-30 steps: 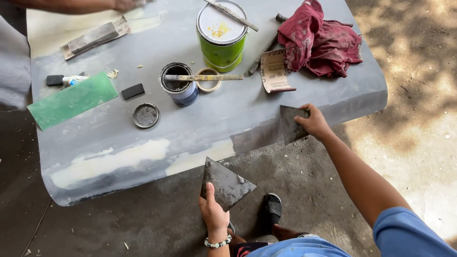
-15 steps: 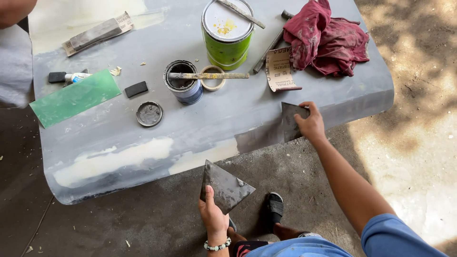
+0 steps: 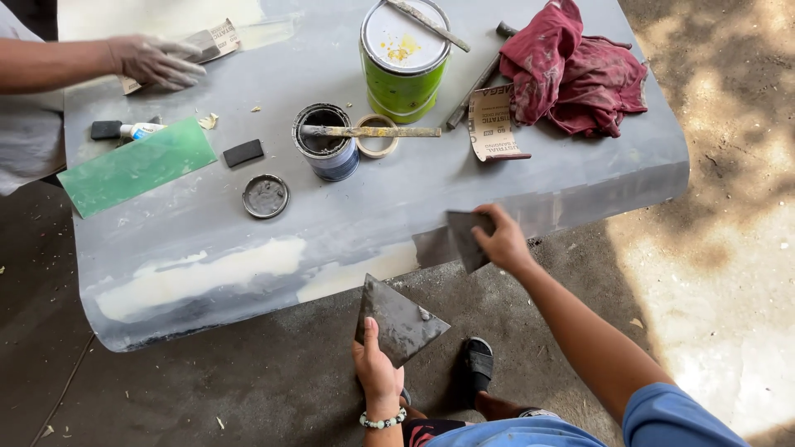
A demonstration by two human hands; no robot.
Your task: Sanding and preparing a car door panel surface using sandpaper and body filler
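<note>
Co-worker's hand (image 3: 157,62) entered | left hand (image 3: 377,372) grips scraper (image 3: 402,321) | right hand (image 3: 501,242) pinches sandpaper (image 3: 465,236)

Single head-worn view, steeply downward, fairly near, over grey panel (image 3: 497,178) and ground.

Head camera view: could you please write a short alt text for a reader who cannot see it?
A person's right hand presses a dark scraper to the edge of a grey panel, while the left hand holds a triangular metal plate. On the panel stand a green paint can, a small open tin and a red rag; another person's hand sands at far left.
</note>
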